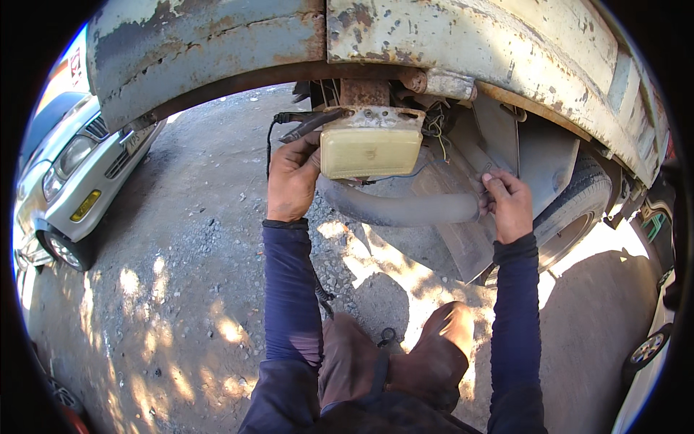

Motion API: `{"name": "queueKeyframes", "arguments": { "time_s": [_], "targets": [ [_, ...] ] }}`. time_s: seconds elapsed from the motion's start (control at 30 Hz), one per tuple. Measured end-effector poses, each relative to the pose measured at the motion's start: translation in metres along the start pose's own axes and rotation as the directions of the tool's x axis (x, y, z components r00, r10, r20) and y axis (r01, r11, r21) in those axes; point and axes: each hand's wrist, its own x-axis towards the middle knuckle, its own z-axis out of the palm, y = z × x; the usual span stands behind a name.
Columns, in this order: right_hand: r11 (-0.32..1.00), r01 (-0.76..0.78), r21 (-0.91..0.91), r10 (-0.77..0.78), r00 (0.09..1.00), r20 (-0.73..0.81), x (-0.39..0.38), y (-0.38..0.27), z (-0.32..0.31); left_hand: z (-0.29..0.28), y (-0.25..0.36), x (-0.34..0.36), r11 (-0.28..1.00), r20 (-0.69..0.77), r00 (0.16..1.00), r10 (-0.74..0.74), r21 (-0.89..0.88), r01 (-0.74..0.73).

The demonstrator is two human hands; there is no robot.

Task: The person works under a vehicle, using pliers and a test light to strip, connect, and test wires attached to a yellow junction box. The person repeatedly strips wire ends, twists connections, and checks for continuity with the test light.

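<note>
A rectangular lamp (370,153) with a cloudy yellowish lens hangs below the rusty bumper, in front of a pale metal bracket (376,116) with holes. My left hand (293,179) is closed around the lamp's left edge, its fingers partly hidden behind. Just above that hand lies a dark elongated piece (311,126), beside a thin black cable (270,141). My right hand (508,205) is farther right, thumb and fingers pinched together near the end of a curved grey pipe (405,208). What the pinch holds, if anything, is too small to tell.
Overhead curves the worn, rusty vehicle body (470,32). Loose thin wires (438,124) dangle right of the lamp. A tyre (578,206) stands at the right behind a metal flap. Gravelly ground (181,239) lies below, with a light-coloured car (79,170) at the left.
</note>
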Motion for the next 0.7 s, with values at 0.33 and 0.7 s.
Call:
{"name": "queueKeyframes", "arguments": {
  "time_s": [0.33,0.7],
  "targets": [
    [0.986,0.106,-0.128,0.009,0.734,0.679,-0.099,0.027,0.053,-0.002,0.008,0.0,0.974,-0.047,0.993,-0.109,0.195,0.116],
    [0.84,0.059,-0.539,0.37,0.664,0.65,-0.188,0.332,0.263,-0.013,0.008,0.018,0.988,0.125,0.984,-0.128,-0.076,0.138]
  ]
}}
